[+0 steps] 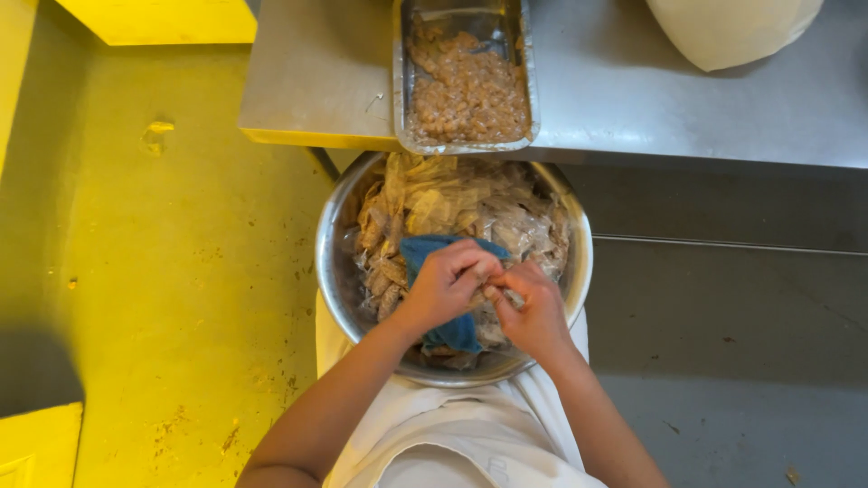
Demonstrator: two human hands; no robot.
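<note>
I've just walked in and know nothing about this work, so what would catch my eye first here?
A large round steel bowl in the person's lap, heaped with crumpled clear plastic wrappers, draws the eye first. Over it, the left hand and right hand meet fingertip to fingertip, pinching something small, with a blue cloth under the left hand. Just beyond, on a steel table, sits a rectangular foil tray of pale brown lumps.
</note>
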